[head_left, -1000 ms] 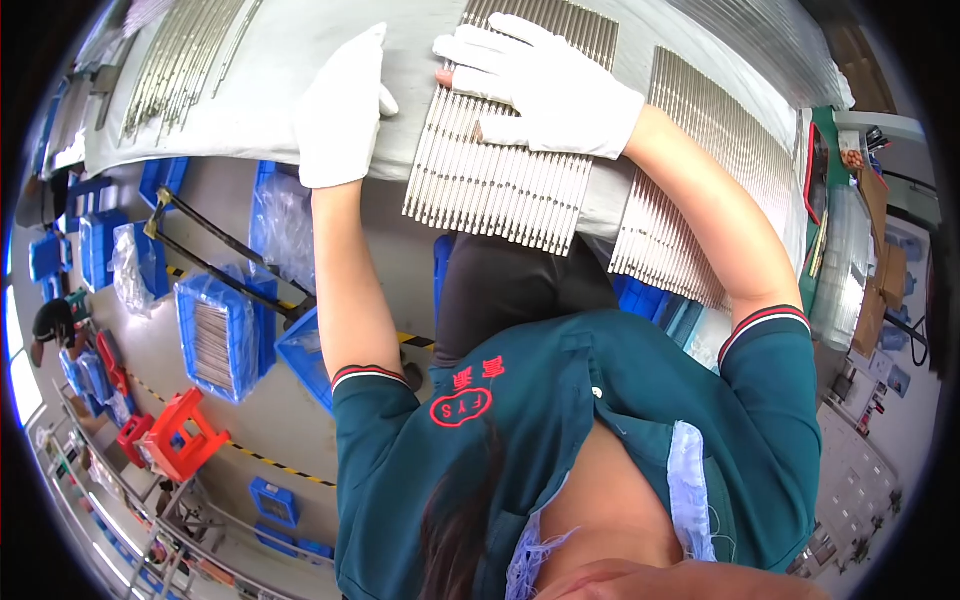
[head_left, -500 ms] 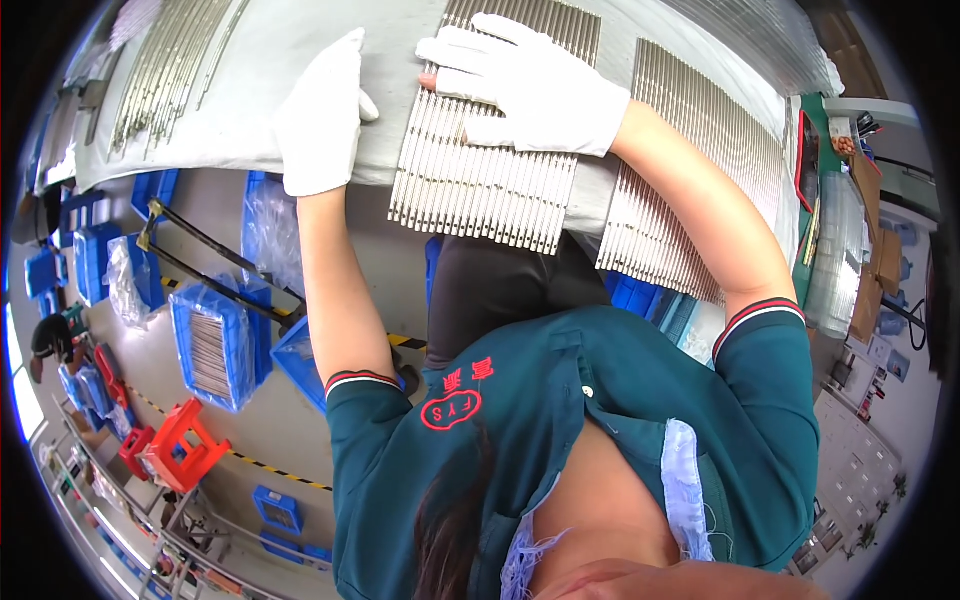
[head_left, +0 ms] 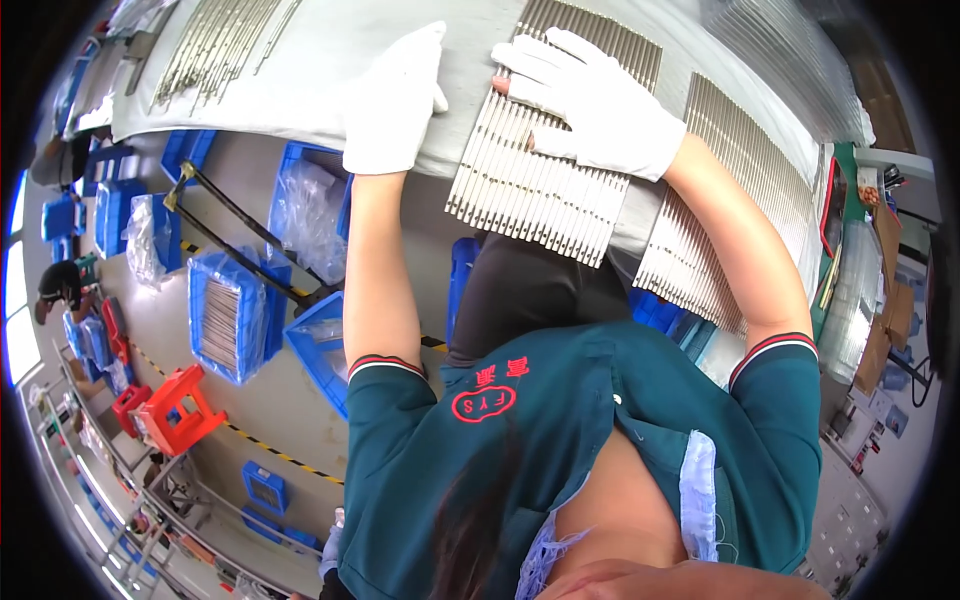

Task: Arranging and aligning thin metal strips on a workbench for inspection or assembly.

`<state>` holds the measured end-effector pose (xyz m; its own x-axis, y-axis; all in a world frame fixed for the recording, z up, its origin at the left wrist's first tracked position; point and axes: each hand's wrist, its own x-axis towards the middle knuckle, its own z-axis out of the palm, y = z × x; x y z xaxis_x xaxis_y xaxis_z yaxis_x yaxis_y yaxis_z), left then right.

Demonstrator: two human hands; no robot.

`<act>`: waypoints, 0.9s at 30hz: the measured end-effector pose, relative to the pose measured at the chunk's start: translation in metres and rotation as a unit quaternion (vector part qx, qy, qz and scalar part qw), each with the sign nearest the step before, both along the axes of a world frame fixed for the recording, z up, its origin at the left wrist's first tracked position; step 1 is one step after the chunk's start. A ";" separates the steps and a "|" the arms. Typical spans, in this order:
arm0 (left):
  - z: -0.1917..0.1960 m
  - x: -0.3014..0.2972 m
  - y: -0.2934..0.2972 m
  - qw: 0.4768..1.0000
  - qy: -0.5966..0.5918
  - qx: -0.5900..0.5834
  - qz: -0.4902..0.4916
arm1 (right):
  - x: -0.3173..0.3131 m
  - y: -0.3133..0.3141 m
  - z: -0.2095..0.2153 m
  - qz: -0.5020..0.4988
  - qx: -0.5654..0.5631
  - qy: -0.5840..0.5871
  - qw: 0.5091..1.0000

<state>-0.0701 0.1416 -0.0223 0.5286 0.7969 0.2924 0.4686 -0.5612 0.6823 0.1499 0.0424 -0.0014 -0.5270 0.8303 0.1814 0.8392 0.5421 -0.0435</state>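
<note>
My right hand [head_left: 590,108], in a white glove with bare finger and thumb tips, lies spread on a row of slim silver metal rods [head_left: 545,200]. The rods lie side by side, with small dark marks along them, and their near ends overhang the table edge. My left hand [head_left: 393,108], also gloved in white, rests on the pale table cover [head_left: 310,70] left of the row. Its fingers are stretched out and it holds nothing. A second row of similar rods [head_left: 690,245] lies to the right, partly behind my right forearm.
Loose rods [head_left: 215,45] lie at the far left of the table. Clear plastic-wrapped stock [head_left: 790,65] sits at the far right. Blue crates [head_left: 215,330], some with plastic film, and a red stool [head_left: 180,410] stand on the floor at left. Another person [head_left: 62,285] is farther off.
The whole view has shifted, so table, rods and hands appear farther right. Both hands keep nearly the same pose, the right on the rods. Part of another person now shows at lower left.
</note>
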 end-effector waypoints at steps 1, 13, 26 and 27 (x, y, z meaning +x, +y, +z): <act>0.002 0.001 0.001 0.997 0.025 0.077 -0.015 | 0.000 -0.001 0.001 -0.001 0.001 -0.002 1.000; 0.006 0.006 -0.004 0.999 -0.005 -0.035 -0.003 | 0.000 -0.001 0.004 -0.005 0.004 -0.015 1.000; 0.008 0.004 -0.002 0.998 0.024 -0.052 0.001 | -0.008 0.015 -0.009 0.000 0.061 -0.004 0.998; 0.008 0.004 -0.003 0.996 -0.011 -0.085 0.007 | -0.007 0.015 -0.014 -0.010 0.051 0.012 0.999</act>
<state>-0.0660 0.1389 -0.0141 0.5123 0.8429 0.1643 0.4599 -0.4309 0.7764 0.1425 0.0576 -0.0157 -0.5041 0.8175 0.2784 0.8496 0.5273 -0.0099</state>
